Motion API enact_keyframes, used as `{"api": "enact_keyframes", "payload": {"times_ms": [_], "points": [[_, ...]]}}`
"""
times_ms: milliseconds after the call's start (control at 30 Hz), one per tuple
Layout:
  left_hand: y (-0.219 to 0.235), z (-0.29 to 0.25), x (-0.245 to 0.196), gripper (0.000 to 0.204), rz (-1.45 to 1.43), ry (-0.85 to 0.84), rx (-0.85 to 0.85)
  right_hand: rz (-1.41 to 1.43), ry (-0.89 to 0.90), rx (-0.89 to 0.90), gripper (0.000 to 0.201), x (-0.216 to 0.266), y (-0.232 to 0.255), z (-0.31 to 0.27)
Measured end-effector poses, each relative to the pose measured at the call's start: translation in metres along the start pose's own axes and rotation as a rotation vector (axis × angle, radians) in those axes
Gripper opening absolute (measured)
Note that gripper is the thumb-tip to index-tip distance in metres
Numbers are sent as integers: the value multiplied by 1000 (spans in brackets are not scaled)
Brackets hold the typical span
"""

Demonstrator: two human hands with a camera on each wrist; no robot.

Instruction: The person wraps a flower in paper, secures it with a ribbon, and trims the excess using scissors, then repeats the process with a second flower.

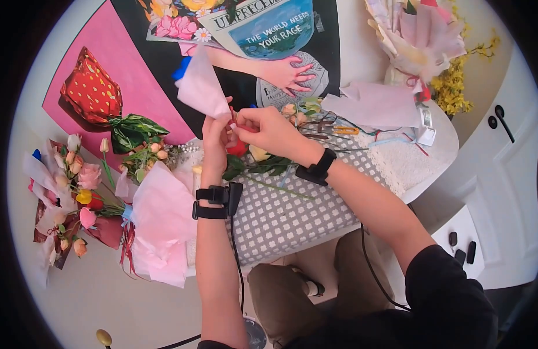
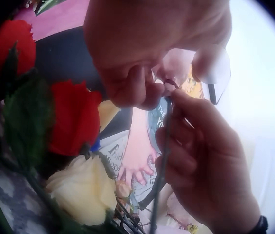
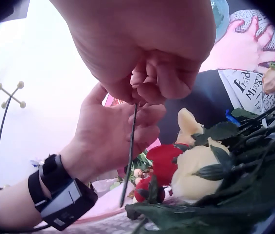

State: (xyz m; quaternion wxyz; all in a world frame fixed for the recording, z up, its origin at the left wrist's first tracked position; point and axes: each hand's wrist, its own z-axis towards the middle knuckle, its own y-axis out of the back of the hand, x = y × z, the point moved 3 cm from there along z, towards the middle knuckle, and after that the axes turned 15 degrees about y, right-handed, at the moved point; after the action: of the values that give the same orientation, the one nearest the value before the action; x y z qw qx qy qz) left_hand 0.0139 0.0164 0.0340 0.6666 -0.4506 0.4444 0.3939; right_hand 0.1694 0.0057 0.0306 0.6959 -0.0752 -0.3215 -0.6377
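My left hand (image 1: 215,139) holds upright a pale pink paper cone (image 1: 204,87) around a blue flower (image 1: 181,68), gripping it at its gathered neck. Close beside it, my right hand (image 1: 276,135) pinches a narrow red ribbon (image 1: 234,121) at the neck. In the left wrist view, the fingertips of the right hand (image 2: 210,161) meet those of the left hand (image 2: 152,39) at the stem's top. A thin dark green stem (image 3: 130,156) hangs below the hands in the right wrist view. Fingers hide most of the ribbon.
Under the hands, a cream rose (image 3: 196,170) and red roses (image 2: 74,117) lie on the grey patterned cloth (image 1: 292,203). A bouquet with pink paper (image 1: 161,221) stands left. Pale paper (image 1: 376,104), scissors with orange handles (image 1: 346,130) and a wrapped bouquet (image 1: 417,43) are at right.
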Motion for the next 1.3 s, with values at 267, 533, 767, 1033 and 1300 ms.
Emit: {"api": "enact_keyframes", "payload": {"times_ms": [267,533,767,1033,1300], "points": [[7,0,-7,32,-52,-45,-105,-139,248,-22,19,21,-3,-1],[9,11,5,30,-100,-113,-97,-123,66,22,27,26,-2,-2],[7,5,-3,32,-103,-138,-147,-119,149,14,14,25,-2,-5],[20,1,-2,34,-150,-104,-379,506,-36,-269,14,12,5,-4],[2,3,4,38,109,-151,-309,-301,497,-175,15,31,4,4]]}}
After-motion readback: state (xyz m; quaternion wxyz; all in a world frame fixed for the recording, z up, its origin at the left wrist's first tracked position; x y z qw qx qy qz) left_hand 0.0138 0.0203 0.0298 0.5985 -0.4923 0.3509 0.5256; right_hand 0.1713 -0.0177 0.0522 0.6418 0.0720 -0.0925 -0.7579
